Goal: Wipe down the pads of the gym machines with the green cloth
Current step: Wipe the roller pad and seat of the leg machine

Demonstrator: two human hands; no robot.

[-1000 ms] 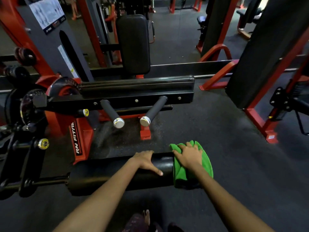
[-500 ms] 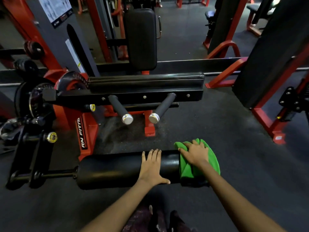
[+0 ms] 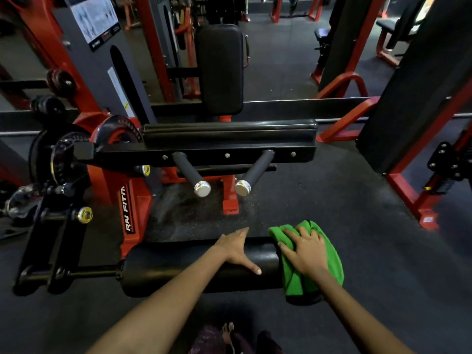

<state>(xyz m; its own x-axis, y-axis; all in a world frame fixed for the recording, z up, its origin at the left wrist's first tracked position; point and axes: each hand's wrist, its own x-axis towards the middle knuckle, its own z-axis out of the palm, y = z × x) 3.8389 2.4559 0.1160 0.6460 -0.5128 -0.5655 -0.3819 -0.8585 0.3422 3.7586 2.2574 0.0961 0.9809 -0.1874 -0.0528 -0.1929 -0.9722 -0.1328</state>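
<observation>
Cloth (image 3: 310,282), bright green, is draped over the right end of the black roller pad (image 3: 194,267), hanging down its near side and bunched along its top. The right hand (image 3: 305,252) is laid on the cloth with fingers spread and only lightly bent, pressing the fabric against the pad rather than gripping it. The left hand (image 3: 236,247) is rested flat on the bare vinyl just left of the cloth, fingers extended over the top of the roller and thumb stretched toward the near side; nothing is held in it. The roller pad is carried on a black bar running left to a pivot arm (image 3: 46,251) of the red-framed machine (image 3: 127,213). Beyond the roller, two black handles (image 3: 190,175) with chromed end caps are projected from under a long black seat pad (image 3: 229,132), and an upright back pad (image 3: 219,67) is seen behind it. Dark rubber flooring (image 3: 344,200) is spread underneath.
</observation>
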